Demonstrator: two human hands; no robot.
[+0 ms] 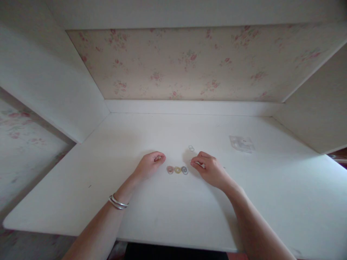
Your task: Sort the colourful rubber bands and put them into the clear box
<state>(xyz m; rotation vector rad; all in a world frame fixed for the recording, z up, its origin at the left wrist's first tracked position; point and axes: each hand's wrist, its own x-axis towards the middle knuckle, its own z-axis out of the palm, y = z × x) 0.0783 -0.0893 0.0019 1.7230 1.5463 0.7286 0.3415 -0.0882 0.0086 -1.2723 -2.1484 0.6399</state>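
Note:
Three small groups of thin rings lie side by side on the white desk: pink rings (pixel 170 169), yellow rings (pixel 177 169) and grey rings (pixel 184 170). Just left of the pink ones is my left hand (pixel 149 164), its thumb and fingertips pressed together; what they hold, if anything, is hidden. My right hand (pixel 210 169) rests to the right of the grey rings, pinching what looks like a thin pale ring (pixel 190 161) at the fingertips. Beyond that hand, a few loose pale rings (pixel 191 148) lie on the desk.
A clear plastic bag (pixel 242 143) lies at the right on the white desk (pixel 173 209). White panels (pixel 54 72) enclose the desk at the left and right, and floral wallpaper (pixel 176 65) covers the back. A small dark mark (pixel 89 186) shows at the left.

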